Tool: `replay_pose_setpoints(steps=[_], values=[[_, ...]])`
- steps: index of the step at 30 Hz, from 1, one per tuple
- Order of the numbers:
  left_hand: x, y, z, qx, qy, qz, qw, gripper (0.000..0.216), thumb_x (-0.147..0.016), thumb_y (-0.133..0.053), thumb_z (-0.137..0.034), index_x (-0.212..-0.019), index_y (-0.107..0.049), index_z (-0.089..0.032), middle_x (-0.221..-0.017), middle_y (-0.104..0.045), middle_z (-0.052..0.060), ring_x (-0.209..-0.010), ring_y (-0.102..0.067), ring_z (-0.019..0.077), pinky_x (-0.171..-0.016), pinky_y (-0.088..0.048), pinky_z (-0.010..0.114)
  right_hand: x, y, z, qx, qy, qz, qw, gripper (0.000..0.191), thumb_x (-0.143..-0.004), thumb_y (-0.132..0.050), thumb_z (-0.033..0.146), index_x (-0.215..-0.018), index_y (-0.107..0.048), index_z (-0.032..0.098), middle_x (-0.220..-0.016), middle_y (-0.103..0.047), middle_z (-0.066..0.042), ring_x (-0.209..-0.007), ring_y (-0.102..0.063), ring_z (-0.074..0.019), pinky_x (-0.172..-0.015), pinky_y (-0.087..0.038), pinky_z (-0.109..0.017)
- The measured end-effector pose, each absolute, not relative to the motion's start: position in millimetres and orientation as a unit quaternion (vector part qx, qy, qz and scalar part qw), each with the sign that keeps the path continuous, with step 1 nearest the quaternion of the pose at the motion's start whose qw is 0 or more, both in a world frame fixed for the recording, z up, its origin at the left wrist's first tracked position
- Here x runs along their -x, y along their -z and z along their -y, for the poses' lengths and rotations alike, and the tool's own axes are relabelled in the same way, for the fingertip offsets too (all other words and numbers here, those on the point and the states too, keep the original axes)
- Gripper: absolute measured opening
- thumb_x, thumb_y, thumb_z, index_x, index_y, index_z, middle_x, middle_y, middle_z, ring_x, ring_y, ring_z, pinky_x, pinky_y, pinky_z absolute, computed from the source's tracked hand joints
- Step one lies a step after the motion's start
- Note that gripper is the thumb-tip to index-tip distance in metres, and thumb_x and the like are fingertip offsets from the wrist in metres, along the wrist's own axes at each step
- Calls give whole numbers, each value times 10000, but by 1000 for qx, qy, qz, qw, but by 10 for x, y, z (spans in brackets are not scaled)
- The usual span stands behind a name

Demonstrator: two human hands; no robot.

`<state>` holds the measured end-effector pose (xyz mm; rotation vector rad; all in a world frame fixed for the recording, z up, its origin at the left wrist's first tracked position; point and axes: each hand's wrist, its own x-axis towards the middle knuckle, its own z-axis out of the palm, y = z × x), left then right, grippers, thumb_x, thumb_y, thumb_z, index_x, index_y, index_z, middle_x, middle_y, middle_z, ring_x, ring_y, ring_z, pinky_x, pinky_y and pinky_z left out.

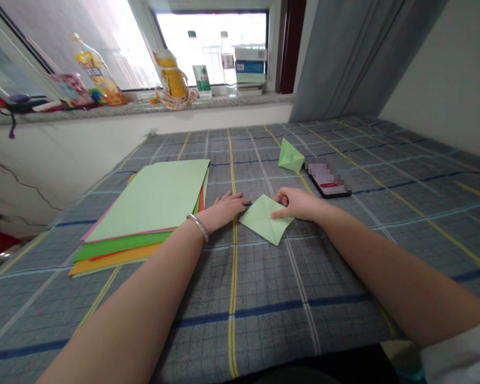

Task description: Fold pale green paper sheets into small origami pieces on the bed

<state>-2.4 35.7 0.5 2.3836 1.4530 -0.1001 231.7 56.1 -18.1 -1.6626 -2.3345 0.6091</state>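
Observation:
A small light green sheet of paper [266, 218], creased and turned like a diamond, lies on the plaid cloth in front of me. My right hand [294, 204] pinches its right side between thumb and fingers. Flat on the cloth, my left hand [229, 208] has its fingers stretched out, the tips close to the paper's left corner. A silver bracelet [199, 226] circles my left wrist. Beyond my right hand stands a folded light green paper piece [290, 156] with a pointed top.
A stack of coloured paper [160, 197] lies to the left, light green on top. A phone [328, 181] rests at the back right beside the folded piece. Bottles, a yellow flask [174, 80] and boxes [250, 66] line the windowsill [232, 104].

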Motion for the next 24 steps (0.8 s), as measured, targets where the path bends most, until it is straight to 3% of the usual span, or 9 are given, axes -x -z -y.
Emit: replay_pose_setpoints(steps=[4,7,10,15,20,24], values=[[-230,155,-284,-809,-56,-571,131,543,-851,-446,-539,-1276,-483,-202,-1479,-353,109,-1392,-228,316,-1104,-146,591,-2335,205,-557,553,-209,797,124,446,-601,-753,461,-924,-589,200,-826,-625,-15,-677,-550,-146,-560,-357,-254],[-331,258,-257,-807,-113,-572,96,500,-792,-566,-486,-1187,-506,-186,-1423,-429,119,-1362,-290,321,-1106,-153,593,-2350,214,-560,549,-203,800,132,431,-599,-754,460,-908,-611,195,-842,-640,-30,-705,-568,-157,-586,-375,-259],[-334,272,-259,-802,-163,-562,123,375,-765,-622,-381,-1073,-510,-196,-1254,-575,91,-1211,-483,280,-1092,-241,545,-2357,197,-554,544,-205,804,129,374,-612,-737,473,-837,-633,193,-827,-655,-36,-718,-580,-172,-584,-375,-264],[-306,251,-278,-796,-238,-506,232,340,-731,-638,-247,-1030,-484,-197,-1015,-652,44,-911,-620,200,-843,-494,362,-2350,129,-506,509,-267,810,113,274,-687,-675,435,-813,-668,192,-802,-691,-29,-691,-602,-176,-556,-379,-259],[-313,227,-282,-763,-279,-485,325,380,-732,-638,-266,-1079,-502,-188,-971,-676,31,-810,-643,171,-687,-514,282,-2316,72,-425,484,-321,797,163,274,-720,-645,374,-904,-668,172,-877,-711,-41,-747,-632,-191,-579,-416,-250],[-319,163,-259,-752,-249,-518,324,330,-693,-679,-344,-958,-624,-155,-881,-701,36,-741,-647,180,-609,-491,253,-2282,34,-381,487,-303,800,177,263,-725,-634,373,-870,-666,157,-831,-704,-44,-718,-621,-181,-567,-406,-240]])
